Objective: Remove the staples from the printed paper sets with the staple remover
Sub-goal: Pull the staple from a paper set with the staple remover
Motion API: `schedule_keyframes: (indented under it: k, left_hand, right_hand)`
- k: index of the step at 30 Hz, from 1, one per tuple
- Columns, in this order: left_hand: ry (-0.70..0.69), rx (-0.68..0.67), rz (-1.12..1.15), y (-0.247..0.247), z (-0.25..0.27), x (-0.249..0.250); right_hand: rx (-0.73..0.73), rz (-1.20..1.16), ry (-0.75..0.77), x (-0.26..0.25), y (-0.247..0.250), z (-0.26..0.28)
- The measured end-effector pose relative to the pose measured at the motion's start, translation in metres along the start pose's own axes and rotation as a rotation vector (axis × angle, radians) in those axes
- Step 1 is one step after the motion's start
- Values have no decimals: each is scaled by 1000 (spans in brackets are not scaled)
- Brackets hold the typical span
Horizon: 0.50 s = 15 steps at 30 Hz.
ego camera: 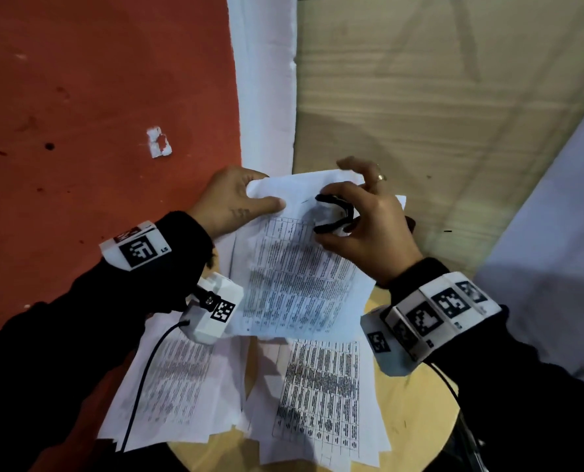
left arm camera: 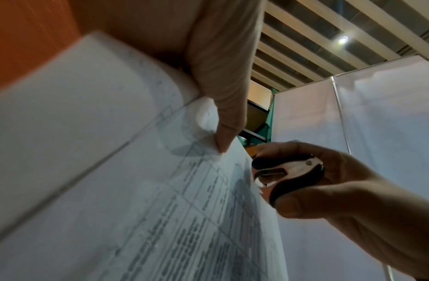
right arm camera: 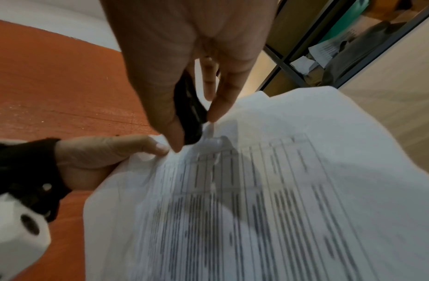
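Observation:
My left hand pinches the top left corner of a printed paper set, thumb on top, and holds it lifted above the table. My right hand grips a black staple remover between thumb and fingers, right at the top edge of that set. In the left wrist view the staple remover shows its metal claws against the paper's edge. In the right wrist view the black staple remover sits between thumb and fingers just above the paper set. No staple is visible.
More printed sheets lie spread on a round wooden table below the held set. Beyond are a red floor with a torn paper scrap, a wood-look floor and white partition panels.

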<state>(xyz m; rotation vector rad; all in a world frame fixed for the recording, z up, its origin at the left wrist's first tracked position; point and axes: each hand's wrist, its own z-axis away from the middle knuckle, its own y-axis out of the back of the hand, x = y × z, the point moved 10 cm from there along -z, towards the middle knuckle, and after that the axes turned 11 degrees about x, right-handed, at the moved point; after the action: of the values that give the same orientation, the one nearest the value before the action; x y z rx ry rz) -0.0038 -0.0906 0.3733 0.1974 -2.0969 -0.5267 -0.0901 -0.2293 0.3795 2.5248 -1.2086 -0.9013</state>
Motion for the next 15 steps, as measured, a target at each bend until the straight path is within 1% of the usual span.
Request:
schedule_keyframes:
  k: [2,4,6,8,12,14,15]
  left_hand:
    - [-21,-28,10,-2,0,4]
    - [-35,-64,7,-6,-1,7]
    - [-43,-102,-11,-10,-1,10]
    - [-65,-119,-40,-12,-2,12]
    - [-114,-119,-116,-11,-5,14]
    - [-130,-109,-233,-10,-9,15]
    - [-148,-98,-329,-9,-11,19]
  right_hand:
    - [-111,-9,0,2,-4,-8]
    - [-251,10,-38,8,-12,-14]
    - [-334,40,-55,13,-17,-18]
    - [-346,47,-71,15,-17,-21]
    - [-311,80,-101,17,-11,-24]
    - [-303,99,-104,17,-10,-23]
    - [-296,100,-109,17,-11,-22]
